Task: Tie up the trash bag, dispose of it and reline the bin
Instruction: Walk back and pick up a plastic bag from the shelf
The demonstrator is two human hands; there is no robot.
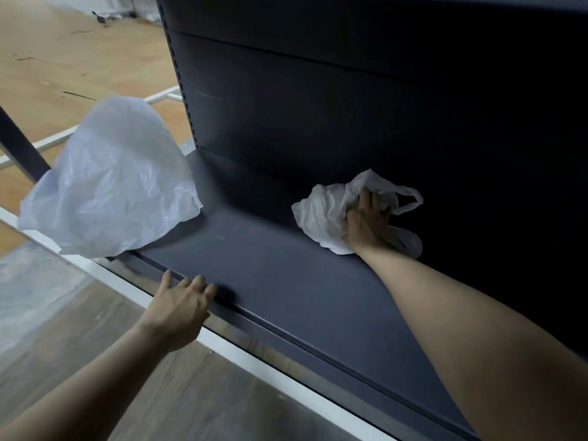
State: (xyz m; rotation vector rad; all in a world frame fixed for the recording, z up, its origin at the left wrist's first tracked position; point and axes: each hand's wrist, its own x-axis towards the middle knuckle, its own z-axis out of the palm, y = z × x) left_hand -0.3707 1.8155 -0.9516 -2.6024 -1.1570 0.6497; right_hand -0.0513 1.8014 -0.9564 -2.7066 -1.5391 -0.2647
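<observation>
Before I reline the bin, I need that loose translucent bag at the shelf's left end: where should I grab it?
Pinch the translucent bag at its crumpled lower-right corner lying on the shelf, coming from the front-right with the free left hand. The rest billows upward and overhangs the shelf end, so it offers little firm to grip.

Shelf (pixel 286 281) runs from near right toward far left, back panel (pixel 350 106) rising behind it. Loose bag (pixel 108 186) sits at shelf's far left end, overhanging front edge. Crumpled bag (pixel 324 211) lies on shelf against back panel, well right of loose bag. Right hand (pixel 366 224) on crumpled bag. Left hand (pixel 181 303) at shelf's front edge, between bags. Floor (pixel 79 58) beyond shelf's left end.
</observation>
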